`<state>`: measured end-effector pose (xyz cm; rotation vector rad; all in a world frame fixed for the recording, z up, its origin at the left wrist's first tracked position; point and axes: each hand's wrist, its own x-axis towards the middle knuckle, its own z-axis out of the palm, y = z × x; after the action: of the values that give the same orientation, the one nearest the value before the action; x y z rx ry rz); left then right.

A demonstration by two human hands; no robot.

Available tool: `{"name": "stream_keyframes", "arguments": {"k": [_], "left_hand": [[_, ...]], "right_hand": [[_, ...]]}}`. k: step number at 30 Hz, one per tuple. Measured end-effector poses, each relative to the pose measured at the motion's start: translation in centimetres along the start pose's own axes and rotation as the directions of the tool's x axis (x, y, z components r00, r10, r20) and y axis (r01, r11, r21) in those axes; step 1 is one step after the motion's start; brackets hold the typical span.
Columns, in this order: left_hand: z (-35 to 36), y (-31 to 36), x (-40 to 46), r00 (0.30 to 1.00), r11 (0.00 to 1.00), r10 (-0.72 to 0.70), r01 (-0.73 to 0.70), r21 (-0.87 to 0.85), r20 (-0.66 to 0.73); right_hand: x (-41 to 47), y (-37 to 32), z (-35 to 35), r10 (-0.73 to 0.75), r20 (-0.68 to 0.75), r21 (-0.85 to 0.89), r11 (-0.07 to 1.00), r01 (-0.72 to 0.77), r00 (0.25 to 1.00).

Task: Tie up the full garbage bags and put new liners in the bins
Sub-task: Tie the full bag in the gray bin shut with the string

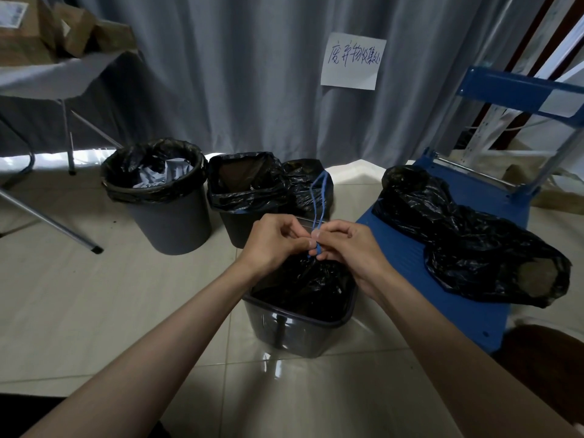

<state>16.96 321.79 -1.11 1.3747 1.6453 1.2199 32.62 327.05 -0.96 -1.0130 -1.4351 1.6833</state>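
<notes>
A: Where is the bag being tied?

B: The black garbage bag point(303, 286) sits inside the near square bin point(300, 330) on the floor, at about six o'clock from the other bins. Its neck is gathered up under both hands.

A: And the hands?

B: The left hand point(275, 240) pinches the blue drawstring point(317, 213) just above the gathered neck. The right hand point(346, 245) pinches the same string from the three o'clock side. Both are curled onto it, touching each other at the knot.

A: Which way does the string run?

B: Its long axis runs up and away toward twelve o'clock as a loop, standing above the fingers. The bag lies straight below the hands, equally near to both.

A: So the next move?

B: I'd judge the knot needs cinching: the two hands pulling apart, toward nine and three o'clock.

A: What about the rest?

B: A round grey bin point(164, 200) at ten o'clock is lined and holds paper. A black bin point(243, 197) at twelve o'clock is lined too. Another black bag point(467, 241) lies on the blue cart point(493, 197) at two o'clock.
</notes>
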Motion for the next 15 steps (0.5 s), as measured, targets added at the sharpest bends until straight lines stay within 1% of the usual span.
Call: {"name": "stream_keyframes", "arguments": {"k": [3, 6, 8, 10, 12, 15], "left_hand": [[0.0, -0.5, 0.2, 0.999, 0.999, -0.036, 0.036, -0.02, 0.018], [0.0, -0.5, 0.3, 0.997, 0.995, -0.081, 0.082, -0.054, 0.016], [-0.3, -0.3, 0.3, 0.993, 0.987, -0.12, 0.119, -0.103, 0.004], [-0.7, -0.2, 0.4, 0.991, 0.983, -0.137, 0.136, -0.123, 0.002], [-1.1, -0.3, 0.7, 0.991, 0.985, -0.133, 0.132, -0.108, -0.008], [-1.3, -0.4, 0.8, 0.993, 0.99, -0.115, 0.112, -0.083, -0.03]], "right_hand": [[0.0, 0.2, 0.0, -0.032, -0.007, -0.014, 0.999, 0.032, 0.999], [-0.1, 0.2, -0.1, -0.118, -0.009, -0.066, 0.991, 0.117, 0.993], [-0.2, 0.0, 0.0, -0.177, 0.019, -0.136, 0.975, 0.178, 0.984], [-0.2, 0.1, 0.3, -0.219, 0.085, -0.203, 0.951, 0.232, 0.972], [-0.2, 0.4, 0.7, -0.279, 0.15, -0.299, 0.901, 0.313, 0.948], [-0.3, 0.9, 1.4, -0.372, 0.148, -0.451, 0.799, 0.397, 0.916]]}}
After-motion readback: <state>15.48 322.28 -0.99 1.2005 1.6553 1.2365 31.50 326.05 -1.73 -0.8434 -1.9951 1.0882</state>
